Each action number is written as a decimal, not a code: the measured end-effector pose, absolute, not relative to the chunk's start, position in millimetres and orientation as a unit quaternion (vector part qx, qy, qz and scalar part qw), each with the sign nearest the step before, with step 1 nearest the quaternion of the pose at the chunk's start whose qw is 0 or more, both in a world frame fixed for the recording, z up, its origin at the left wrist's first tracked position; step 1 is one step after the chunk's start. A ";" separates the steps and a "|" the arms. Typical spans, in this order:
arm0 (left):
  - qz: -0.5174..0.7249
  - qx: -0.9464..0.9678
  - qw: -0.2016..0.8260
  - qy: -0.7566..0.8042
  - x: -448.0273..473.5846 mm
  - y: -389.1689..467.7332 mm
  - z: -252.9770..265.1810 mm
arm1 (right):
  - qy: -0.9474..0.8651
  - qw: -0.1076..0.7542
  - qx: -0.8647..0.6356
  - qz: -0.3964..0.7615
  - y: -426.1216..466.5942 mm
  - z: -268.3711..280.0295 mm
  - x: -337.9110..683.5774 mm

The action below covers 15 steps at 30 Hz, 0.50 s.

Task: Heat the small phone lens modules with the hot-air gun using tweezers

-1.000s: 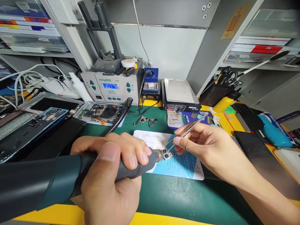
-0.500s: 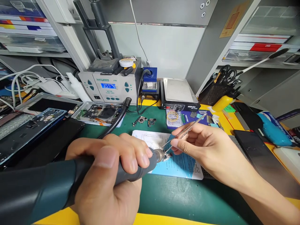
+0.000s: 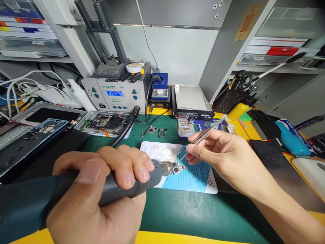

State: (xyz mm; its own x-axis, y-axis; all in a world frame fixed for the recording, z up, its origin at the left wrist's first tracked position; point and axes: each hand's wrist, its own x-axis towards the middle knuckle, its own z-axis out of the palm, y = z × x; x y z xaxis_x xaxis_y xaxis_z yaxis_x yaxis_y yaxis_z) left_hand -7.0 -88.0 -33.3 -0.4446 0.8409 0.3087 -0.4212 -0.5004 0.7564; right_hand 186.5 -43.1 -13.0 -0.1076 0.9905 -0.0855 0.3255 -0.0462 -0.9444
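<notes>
My left hand (image 3: pixel 101 193) is wrapped round the dark handle of a hot air gun (image 3: pixel 149 176), its metal nozzle pointing right. Just past the nozzle, a small phone camera module (image 3: pixel 176 168) with two lenses and a copper-coloured tab lies on a white and blue card (image 3: pixel 193 179). My right hand (image 3: pixel 218 156) pinches a pair of metal tweezers (image 3: pixel 200 138). Their two tips are apart, a little above and beside the module; whether they touch it I cannot tell. The nozzle hides part of the card.
A hot air station (image 3: pixel 116 95) reading 355 stands behind, its black hose (image 3: pixel 127 127) running to the gun. Two loose camera parts (image 3: pixel 161 132) lie on the green mat (image 3: pixel 175 213). A tray of circuit boards (image 3: pixel 101 123) is left, a hot plate (image 3: pixel 191 101) behind, a phone (image 3: pixel 269 162) right.
My left hand and the hot air gun have moved left, away from the camera module, which now shows more fully. The tweezers have tilted slightly, and their tips are wider apart.
</notes>
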 end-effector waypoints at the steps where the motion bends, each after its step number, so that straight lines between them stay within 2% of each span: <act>1: 0.795 0.346 0.396 0.303 -7.8 -87.9 -33.9 | -0.588 0.360 -0.561 0.458 -43.4 -12.9 186.3; 15: 0.771 0.382 0.394 0.322 -13.5 -92.6 -38.2 | -0.590 0.347 -0.558 0.469 -43.6 -19.3 185.3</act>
State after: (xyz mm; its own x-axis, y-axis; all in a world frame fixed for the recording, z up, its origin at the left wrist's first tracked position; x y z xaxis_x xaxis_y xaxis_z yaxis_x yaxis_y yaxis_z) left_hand -13.5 -92.6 -38.2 -0.3975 0.8537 0.3365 -0.3615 -0.4827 0.7977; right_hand 185.3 -43.6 -19.3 -0.1363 0.9839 -0.1153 0.3334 -0.0640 -0.9406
